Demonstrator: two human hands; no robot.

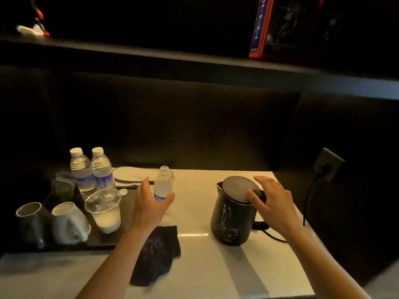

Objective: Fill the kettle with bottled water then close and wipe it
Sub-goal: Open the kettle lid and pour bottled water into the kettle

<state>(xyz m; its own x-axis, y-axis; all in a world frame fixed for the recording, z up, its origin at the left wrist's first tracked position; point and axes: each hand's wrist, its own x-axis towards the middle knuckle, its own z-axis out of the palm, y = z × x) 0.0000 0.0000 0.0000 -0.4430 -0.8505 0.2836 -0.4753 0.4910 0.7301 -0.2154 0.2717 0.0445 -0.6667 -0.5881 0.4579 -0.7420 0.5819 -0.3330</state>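
A black kettle stands on the pale counter, right of centre, its round lid down on top. My right hand rests over the lid's rear edge and the handle, thumb on the lid. An uncapped clear water bottle stands upright at the centre. My left hand is spread just in front of it, fingers apart, not gripping it. A dark cloth lies crumpled on the counter under my left forearm.
A black tray at left holds two capped water bottles, a plastic cup with white liquid and two mugs on their sides. A bottle cap lies there. The kettle's cord runs to a wall socket.
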